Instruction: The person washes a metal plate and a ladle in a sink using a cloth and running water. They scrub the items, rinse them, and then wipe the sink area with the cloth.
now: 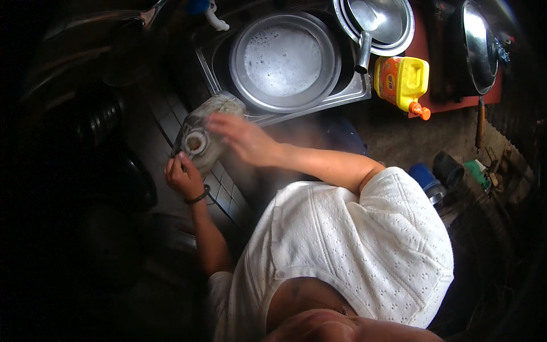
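Observation:
A whitish, stained plastic jug (213,156) stands to the left of the sink, its round uncapped neck (195,143) facing up. My left hand (184,173), a dark band at its wrist, pinches the jug beside the neck between thumb and fingers. Over the jug's far side stretches my right hand (243,139), slightly blurred, with its fingers extended and nothing visible in them. Whether those fingers touch the jug, I cannot tell. In the steel sink (359,87) rests a wide metal basin (329,72) of sudsy, cloudy water.
A white tap spout (218,21) is at the sink's left. On the right are nested metal bowls with a ladle (363,53), a yellow pump bottle (412,79) and a wok (483,51). White tiles (226,190) edge the left counter; a blue container (423,177) sits lower right.

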Demonstrator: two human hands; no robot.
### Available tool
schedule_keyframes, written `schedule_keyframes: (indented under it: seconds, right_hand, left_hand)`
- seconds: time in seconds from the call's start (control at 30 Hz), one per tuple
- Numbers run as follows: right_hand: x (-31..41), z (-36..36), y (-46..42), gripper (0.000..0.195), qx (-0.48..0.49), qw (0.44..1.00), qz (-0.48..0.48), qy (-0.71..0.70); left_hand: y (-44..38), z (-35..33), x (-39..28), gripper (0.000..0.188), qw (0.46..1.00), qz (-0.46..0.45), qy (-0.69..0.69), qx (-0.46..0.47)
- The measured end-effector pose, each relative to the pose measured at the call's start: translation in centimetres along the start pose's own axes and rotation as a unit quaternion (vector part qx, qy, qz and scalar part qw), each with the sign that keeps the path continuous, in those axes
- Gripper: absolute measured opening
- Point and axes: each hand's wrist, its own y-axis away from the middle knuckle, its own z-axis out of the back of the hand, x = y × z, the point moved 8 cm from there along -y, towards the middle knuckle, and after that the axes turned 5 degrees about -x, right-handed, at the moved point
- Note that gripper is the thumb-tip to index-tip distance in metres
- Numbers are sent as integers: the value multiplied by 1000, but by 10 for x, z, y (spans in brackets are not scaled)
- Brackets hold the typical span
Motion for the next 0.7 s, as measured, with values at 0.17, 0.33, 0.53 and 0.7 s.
schedule_keyframes:
  seconds: [0.17, 0.33, 0.53, 0.7]
  right_hand:
    - [-57, -3, -21, 41, -52, 998, -35, -2]
    - [-156, -12, -16, 38, -48, 979, -196, -5]
    - [-72, -2, -18, 38, -98, 992, -80, -15]
    - [-204, -14, 8, 36, -86, 954, -285, -37]
  left_hand:
    - [7, -13, -4, 43, 993, 56, -51, -86]
    - [-12, -28, -20, 44, 993, -8, -42, -111]
    - [4, -19, -2, 46, 991, 25, -24, -129]
    - [-1, -24, -15, 46, 990, -32, 6, -137]
